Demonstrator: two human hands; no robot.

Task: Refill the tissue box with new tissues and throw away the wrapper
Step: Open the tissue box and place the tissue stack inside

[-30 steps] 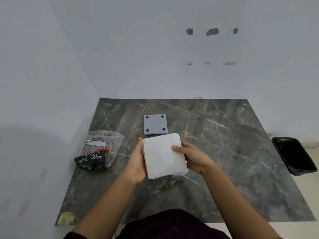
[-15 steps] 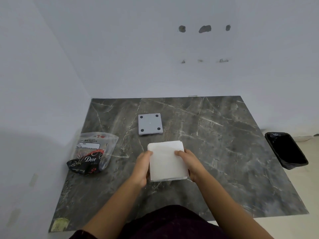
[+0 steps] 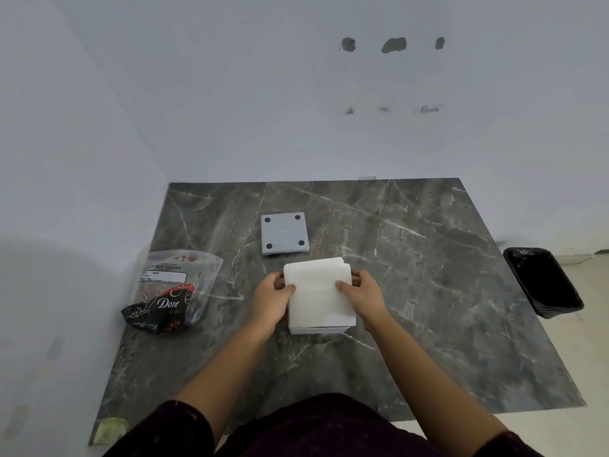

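A stack of white tissues (image 3: 319,291) lies in the middle of the dark marble table (image 3: 428,291). My left hand (image 3: 272,300) grips its left side and my right hand (image 3: 362,300) its right side, thumbs on top. Under the stack a pale box edge (image 3: 318,330) shows at the front; the rest of the box is hidden. Just behind lies a grey square plate (image 3: 285,234) with four black dots at its corners. The opened Dove tissue wrapper (image 3: 171,291), clear and black, lies to the left.
A black bin (image 3: 543,282) with a liner stands on the floor off the table's right edge. White walls close the left and back sides. A yellowish patch (image 3: 110,430) marks the table's near left corner.
The tissue stack was tilted and held up between my hands; now it lies flat and lower over the box, with both hands on its sides.
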